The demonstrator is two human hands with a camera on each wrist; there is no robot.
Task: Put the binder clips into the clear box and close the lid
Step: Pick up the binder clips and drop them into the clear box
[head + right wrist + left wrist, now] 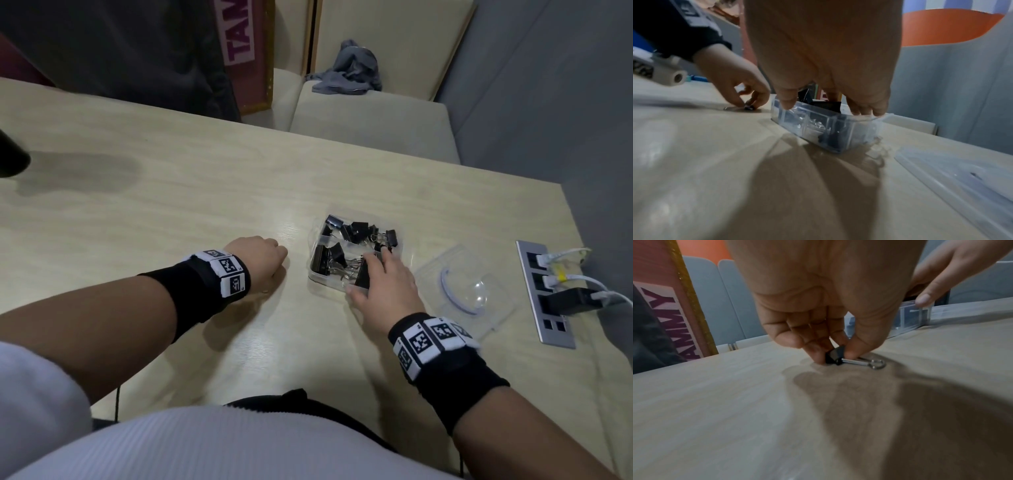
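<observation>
Binder clips (356, 236) fill the clear box (317, 236); its lid (462, 291) lies just right of it. Left of the box, the left hand (818, 305) pinches one small clip (835, 356) against the table (171, 192). The right hand (387, 284) rests on the box, thumb and fingers spread across its rim.

Left hand (818, 318) pinching; right hand (385, 286) seemingly spread.
</observation>
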